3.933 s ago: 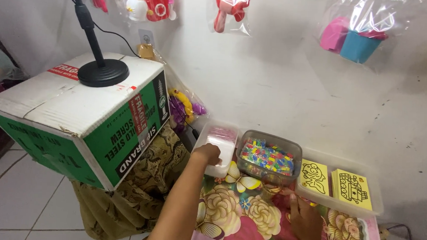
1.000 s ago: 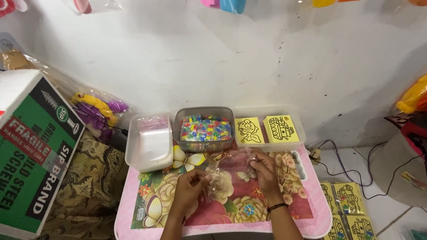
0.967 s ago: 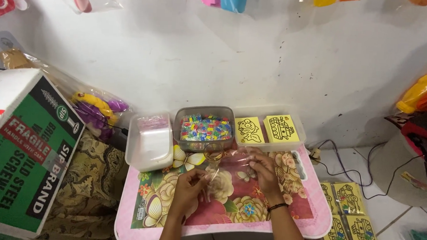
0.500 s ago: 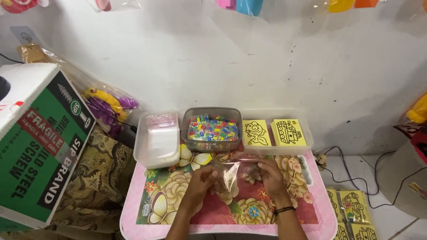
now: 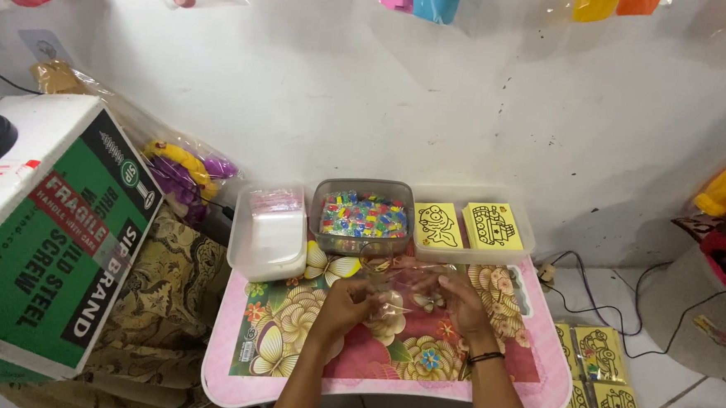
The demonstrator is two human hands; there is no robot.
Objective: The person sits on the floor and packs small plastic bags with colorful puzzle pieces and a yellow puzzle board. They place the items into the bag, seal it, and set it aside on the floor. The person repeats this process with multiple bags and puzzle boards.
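My left hand (image 5: 348, 301) and my right hand (image 5: 456, 298) meet over the middle of a small pink table (image 5: 221, 383) with a flower and butterfly top. Together they hold a small clear plastic bag (image 5: 398, 290) between their fingertips. Just beyond the hands stands a clear tub of small colourful pieces (image 5: 364, 216). To its left is a clear tub with white contents (image 5: 269, 234). To its right a clear tray (image 5: 527, 236) holds two yellow cards with black line drawings (image 5: 466, 226).
A large green and white cardboard box (image 5: 42, 237) stands to the left, over a patterned cloth (image 5: 171, 302). More yellow cards in wrappers (image 5: 598, 378) lie on the floor at the right, near black cables (image 5: 598, 295). Bagged toys hang on the white wall (image 5: 435, 92).
My left hand came back from the white tub to the table's middle. Both hands now hold the clear bag closer together, and my view has shifted slightly.
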